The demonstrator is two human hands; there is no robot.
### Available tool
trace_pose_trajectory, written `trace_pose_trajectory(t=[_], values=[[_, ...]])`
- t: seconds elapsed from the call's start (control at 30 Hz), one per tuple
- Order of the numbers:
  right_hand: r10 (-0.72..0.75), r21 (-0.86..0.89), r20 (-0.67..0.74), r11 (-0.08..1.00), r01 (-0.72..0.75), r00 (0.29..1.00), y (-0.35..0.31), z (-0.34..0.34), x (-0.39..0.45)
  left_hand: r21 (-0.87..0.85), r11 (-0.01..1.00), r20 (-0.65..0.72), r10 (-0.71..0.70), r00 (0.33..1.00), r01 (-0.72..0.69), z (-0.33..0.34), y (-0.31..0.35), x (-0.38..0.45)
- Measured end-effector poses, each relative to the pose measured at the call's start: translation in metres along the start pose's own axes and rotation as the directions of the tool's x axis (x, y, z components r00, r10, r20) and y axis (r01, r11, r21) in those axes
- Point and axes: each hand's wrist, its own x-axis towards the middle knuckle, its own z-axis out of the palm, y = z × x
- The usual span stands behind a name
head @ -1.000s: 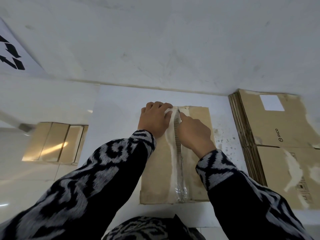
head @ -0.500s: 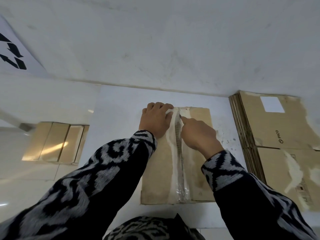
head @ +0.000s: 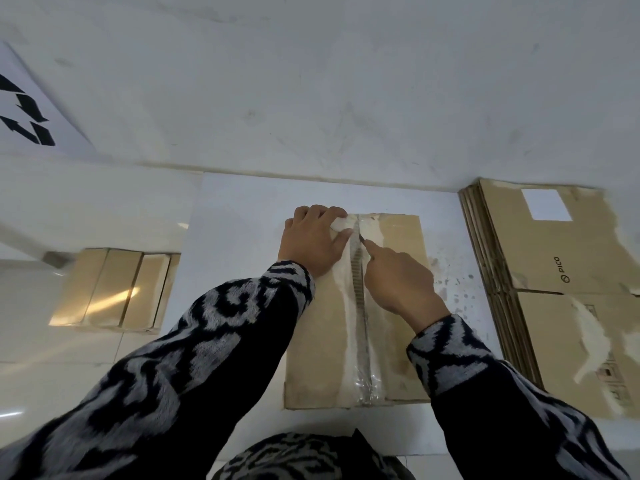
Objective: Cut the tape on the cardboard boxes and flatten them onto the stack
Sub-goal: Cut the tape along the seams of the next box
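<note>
Right hand (head: 398, 278) clamped on knife (head: 361, 238), slicing tape (head: 360, 306) nr box (head: 401, 341) far edge; left hand (head: 311, 240) flat, pinning it. Flattening & stack (head: 554, 289) still pending.

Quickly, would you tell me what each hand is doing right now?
Left hand: open, pressing flat on the cardboard box.
Right hand: closed on a blade.

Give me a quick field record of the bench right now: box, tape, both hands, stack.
box: cardboard box on the white board, still closed
tape: clear tape along the centre seam
left hand: left hand pressed flat on the far left flap
right hand: right hand gripping a small blade, tip at the seam near the far end
stack: flattened boxes piled to the right
other: more cardboard lying to the left
</note>
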Motion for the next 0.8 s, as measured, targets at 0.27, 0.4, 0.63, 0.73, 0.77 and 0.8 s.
trace_pose_trajectory(t=[0.27, 0.4, 0.63, 0.73, 0.77, 0.8], values=[[-0.007, 0.0, 0.017, 1.0, 0.007, 1.0, -0.001, 0.002, -0.003, -0.007, 1.0, 0.007, 0.005, 1.0, -0.005, 0.001, 0.0, 0.0], [-0.002, -0.005, 0.046, 1.0, 0.002, 0.999, -0.002, 0.001, -0.003, -0.003, 1.0, 0.011, -0.002, 1.0, 0.002, 0.0, 0.0, 0.0], [0.007, -0.021, 0.119, 1.0, -0.005, 0.993, -0.002, -0.006, -0.014, -0.002, 1.0, 0.017, -0.003, 1.0, 0.003, -0.001, -0.001, 0.002], [0.01, -0.054, 0.132, 0.999, -0.003, 0.991, -0.003, -0.006, -0.018, -0.003, 1.0, 0.02, -0.004, 1.0, 0.004, -0.001, 0.001, 0.0], [0.009, -0.055, 0.138, 0.999, -0.002, 0.99, -0.003, -0.005, -0.019, 0.001, 1.0, 0.021, -0.003, 1.0, 0.003, -0.002, 0.001, 0.0], [0.001, -0.05, 0.138, 0.999, 0.006, 0.99, -0.002, -0.005, -0.021, 0.003, 1.0, 0.027, -0.003, 1.0, 0.003, -0.002, 0.0, 0.001]])
